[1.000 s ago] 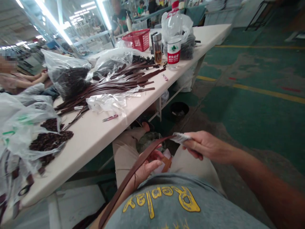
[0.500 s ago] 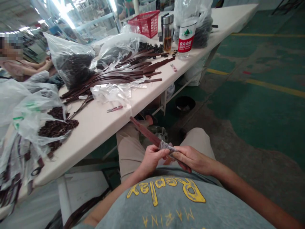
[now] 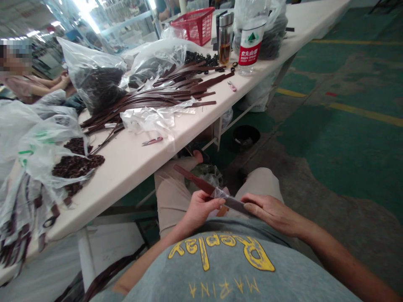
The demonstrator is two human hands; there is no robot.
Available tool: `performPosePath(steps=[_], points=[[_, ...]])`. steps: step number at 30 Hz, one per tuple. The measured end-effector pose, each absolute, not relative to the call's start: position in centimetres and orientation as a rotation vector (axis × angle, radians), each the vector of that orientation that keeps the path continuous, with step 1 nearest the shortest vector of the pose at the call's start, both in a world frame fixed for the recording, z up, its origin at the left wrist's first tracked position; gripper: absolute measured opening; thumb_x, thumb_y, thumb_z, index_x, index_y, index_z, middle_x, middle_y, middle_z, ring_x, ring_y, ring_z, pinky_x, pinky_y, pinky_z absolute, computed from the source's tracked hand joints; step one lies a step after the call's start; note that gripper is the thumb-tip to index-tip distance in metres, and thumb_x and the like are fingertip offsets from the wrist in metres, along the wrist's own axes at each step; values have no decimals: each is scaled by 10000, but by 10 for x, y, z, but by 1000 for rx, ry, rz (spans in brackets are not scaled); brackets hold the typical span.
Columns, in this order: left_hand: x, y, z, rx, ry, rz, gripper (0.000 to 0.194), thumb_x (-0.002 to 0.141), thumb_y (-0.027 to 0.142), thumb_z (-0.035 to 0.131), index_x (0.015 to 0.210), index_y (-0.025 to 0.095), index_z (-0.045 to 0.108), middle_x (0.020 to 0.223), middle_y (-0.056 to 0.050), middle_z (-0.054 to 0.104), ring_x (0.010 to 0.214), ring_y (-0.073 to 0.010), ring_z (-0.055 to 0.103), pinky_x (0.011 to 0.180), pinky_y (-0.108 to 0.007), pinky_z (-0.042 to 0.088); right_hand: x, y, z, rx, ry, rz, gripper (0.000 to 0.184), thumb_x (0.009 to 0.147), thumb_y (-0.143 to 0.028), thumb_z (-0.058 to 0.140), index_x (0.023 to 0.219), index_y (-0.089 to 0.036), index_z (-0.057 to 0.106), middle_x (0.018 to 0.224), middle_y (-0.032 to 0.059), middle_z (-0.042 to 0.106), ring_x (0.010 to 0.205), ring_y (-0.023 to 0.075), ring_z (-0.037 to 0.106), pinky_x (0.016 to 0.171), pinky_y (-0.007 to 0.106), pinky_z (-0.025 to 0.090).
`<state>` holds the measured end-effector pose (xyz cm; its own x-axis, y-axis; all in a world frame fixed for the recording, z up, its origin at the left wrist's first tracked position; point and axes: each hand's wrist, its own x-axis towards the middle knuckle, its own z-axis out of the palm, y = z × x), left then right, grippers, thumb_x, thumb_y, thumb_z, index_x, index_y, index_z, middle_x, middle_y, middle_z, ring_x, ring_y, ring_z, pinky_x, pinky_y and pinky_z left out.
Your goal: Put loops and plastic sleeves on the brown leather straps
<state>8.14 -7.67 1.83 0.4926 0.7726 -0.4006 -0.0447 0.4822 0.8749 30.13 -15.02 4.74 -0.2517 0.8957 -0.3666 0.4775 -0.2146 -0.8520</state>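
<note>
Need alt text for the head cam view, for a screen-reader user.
A seated person's left hand and right hand hold a brown leather strap with clear plastic wrap around it, above their lap. To their left, a white table carries a pile of similar straps, plastic bags of dark small parts and pink-handled snips.

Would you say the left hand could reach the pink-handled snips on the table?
Probably yes: the left hand holds a brown leather strap, but the pink-handled snips lie near the table's edge, with nothing between.
</note>
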Motion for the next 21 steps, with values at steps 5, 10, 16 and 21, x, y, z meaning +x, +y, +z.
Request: performPosePath(steps=[5, 10, 16, 21], points=[[98, -89, 5, 1050, 837, 545, 336, 594, 406, 841, 611, 126, 655, 547, 7, 586, 529, -102, 486, 541, -244, 403, 260, -126, 60, -1598, -1649, 1115, 311, 936, -386, 506, 1178, -230, 624, 1160, 66, 696, 1038, 218, 636, 892, 348, 463], [97, -91, -4, 1287, 793, 583, 243, 618, 297, 802, 793, 155, 713, 814, -60, 714, 794, -214, 636, 708, -310, 509, 226, -105, 61, -1529, -1742, 999, 172, 903, -263, 535, 963, -222, 691, 911, 19, 730, 851, 172, 651, 772, 290, 459], [53, -67, 17, 1302, 727, 332, 304, 692, 325, 788, 941, 163, 725, 861, -52, 718, 713, -160, 628, 666, -265, 497, 250, -109, 70, -1554, -1672, 1301, 221, 928, -299, 477, 835, -198, 650, 713, -10, 658, 654, 125, 593, 616, 244, 413], [37, -53, 37, 1130, 987, 622, 314, 687, 434, 800, 807, 156, 718, 690, -33, 708, 589, -144, 614, 618, -268, 504, 261, -116, 70, -1600, -1742, 1463, 245, 941, -328, 466, 826, -201, 643, 628, -23, 624, 575, 116, 583, 547, 238, 382]])
